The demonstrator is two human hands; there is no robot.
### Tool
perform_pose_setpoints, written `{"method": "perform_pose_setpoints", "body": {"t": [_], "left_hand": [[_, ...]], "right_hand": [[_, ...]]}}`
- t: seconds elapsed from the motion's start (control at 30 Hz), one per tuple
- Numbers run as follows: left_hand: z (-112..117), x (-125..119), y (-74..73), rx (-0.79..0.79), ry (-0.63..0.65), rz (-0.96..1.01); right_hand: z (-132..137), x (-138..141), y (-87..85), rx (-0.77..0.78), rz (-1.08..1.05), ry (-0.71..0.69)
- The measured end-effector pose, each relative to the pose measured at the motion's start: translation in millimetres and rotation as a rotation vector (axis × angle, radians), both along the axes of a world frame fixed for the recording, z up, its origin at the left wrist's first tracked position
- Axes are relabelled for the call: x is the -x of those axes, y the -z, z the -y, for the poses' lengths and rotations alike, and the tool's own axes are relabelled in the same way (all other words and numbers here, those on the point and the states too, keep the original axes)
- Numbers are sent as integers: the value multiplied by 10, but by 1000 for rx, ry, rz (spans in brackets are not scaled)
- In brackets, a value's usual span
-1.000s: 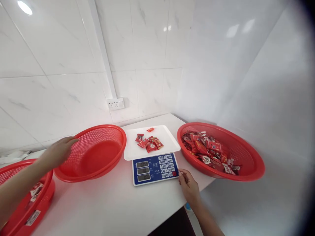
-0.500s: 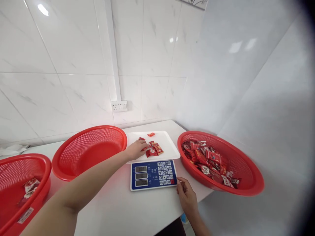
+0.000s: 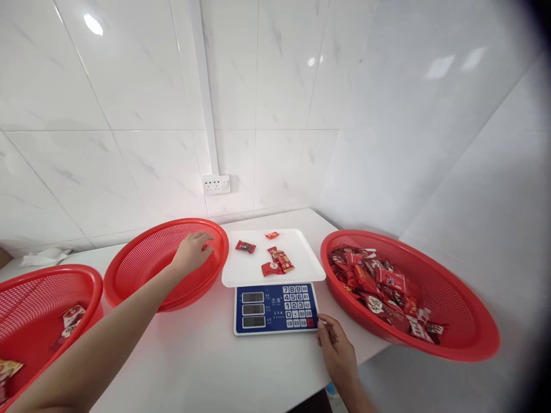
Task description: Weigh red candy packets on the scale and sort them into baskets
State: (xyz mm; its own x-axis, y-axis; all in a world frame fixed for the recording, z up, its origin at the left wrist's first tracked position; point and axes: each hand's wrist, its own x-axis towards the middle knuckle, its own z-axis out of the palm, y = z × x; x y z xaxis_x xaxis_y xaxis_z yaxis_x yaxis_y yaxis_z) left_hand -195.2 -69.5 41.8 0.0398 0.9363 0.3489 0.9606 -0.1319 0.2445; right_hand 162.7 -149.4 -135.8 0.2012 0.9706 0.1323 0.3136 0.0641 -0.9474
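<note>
Red mesh baskets, three in all, ring a scale on a white counter

Left hand [image 3: 191, 252] reaches over the middle basket [image 3: 142, 269], fingers curled; whether it holds a sweet I cannot tell. Right hand [image 3: 338, 353] rests loosely curled on the counter [image 3: 206, 367], touching the blue scale [image 3: 275, 307] at its corner. Four or so red wrapped sweets [image 3: 278, 261] lie on its white tray [image 3: 301, 269]; the right basket [image 3: 465, 338] holds many, the left basket [image 3: 26, 287] a few. Glossy marble-look tiles meet in a corner; one socket [image 3: 216, 184]

left hand [image 3: 191, 252]: bare, no sleeve | right hand [image 3: 340, 355]: bare, no sleeve
</note>
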Motion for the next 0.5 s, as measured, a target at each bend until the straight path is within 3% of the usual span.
{"method": "perform_pose_setpoints", "body": {"t": [0.27,0.4,0.5], "left_hand": [[-379,-618,218,87,261,-67],[-524,-763,264,136,276,-38],[-474,-738,204,138,237,29]], "right_hand": [[10,8,-17,-7,5,12],[15,8,-18,-22,0,28],[15,9,-21,-15,-16,18]]}}
